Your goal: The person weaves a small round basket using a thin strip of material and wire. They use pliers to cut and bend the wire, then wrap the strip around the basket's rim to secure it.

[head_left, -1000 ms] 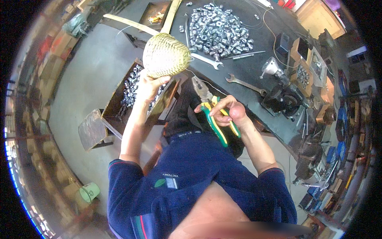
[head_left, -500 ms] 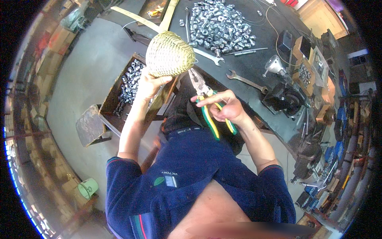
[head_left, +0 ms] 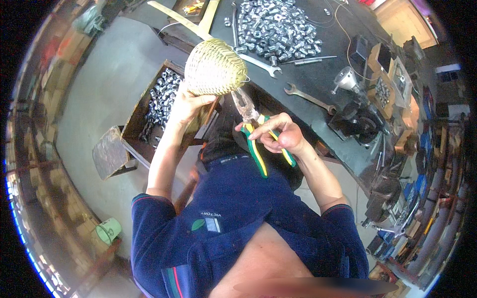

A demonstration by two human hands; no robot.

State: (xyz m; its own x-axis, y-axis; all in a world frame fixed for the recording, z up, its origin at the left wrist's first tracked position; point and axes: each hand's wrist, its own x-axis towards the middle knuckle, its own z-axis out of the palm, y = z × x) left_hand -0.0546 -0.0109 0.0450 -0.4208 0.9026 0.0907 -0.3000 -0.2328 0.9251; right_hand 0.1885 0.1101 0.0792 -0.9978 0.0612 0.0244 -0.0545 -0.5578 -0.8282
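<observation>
My left hand (head_left: 188, 105) holds up a cone-shaped woven basket (head_left: 213, 67) of pale yellow strips, gripping it low on its side with the thumb along the near face. A thin wire (head_left: 247, 79) sticks out in a small loop at the basket's narrow right end. My right hand (head_left: 282, 135) is closed around combination pliers (head_left: 246, 110) with green and yellow handles. The handles are spread and the jaws look parted, pointing up just below the basket's narrow end. Whether the jaws touch the basket is hard to tell.
A dark workbench (head_left: 308, 82) carries a heap of metal nuts (head_left: 278, 30), an open-ended wrench (head_left: 310, 98) and a second wrench (head_left: 261, 64). Left of my lap stands a wooden box (head_left: 130, 131) with more metal parts. A small stool (head_left: 109, 153) and a green bucket (head_left: 108, 231) are farther left.
The plier handles have spread wider and the jaws have parted, with the left handle swinging left. The basket has shifted very slightly right in the picture, still in my left hand.
</observation>
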